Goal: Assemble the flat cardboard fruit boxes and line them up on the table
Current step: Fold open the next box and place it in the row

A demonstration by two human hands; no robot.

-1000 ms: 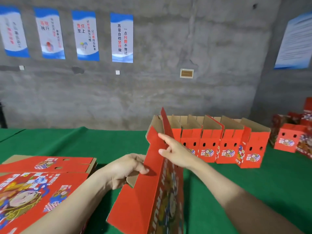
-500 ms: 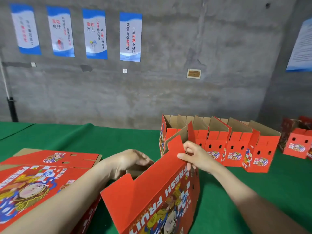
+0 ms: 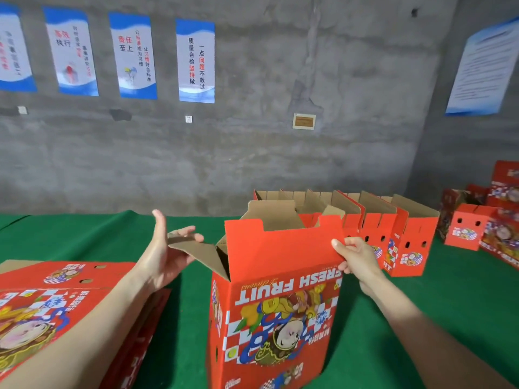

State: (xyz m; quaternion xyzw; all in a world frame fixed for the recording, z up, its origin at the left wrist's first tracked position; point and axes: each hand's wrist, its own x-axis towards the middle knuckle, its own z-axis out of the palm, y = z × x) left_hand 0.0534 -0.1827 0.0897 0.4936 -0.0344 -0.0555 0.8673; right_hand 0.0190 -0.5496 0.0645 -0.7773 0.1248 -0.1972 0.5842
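Between flat stack [image 3: 56, 304] and box row [image 3: 407, 234], open box [image 3: 275, 318] pinched by right hand [image 3: 356, 259], left hand [image 3: 165, 254] loose.

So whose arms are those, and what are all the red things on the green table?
Those are a person's own arms. There is only one picture, taken by a camera worn on their head, so you see what they see, looking down at their hands. They are folding a red fruit box, which stands upright and open on the green table. The right hand pinches the box's tall red flap. The left hand is open, its fingers touching the brown flap that sticks out sideways. On the left lies a stack of flat boxes, not yet folded. Behind, finished boxes stand in a row, and more red boxes sit at the far right. Posters hang on the grey wall.
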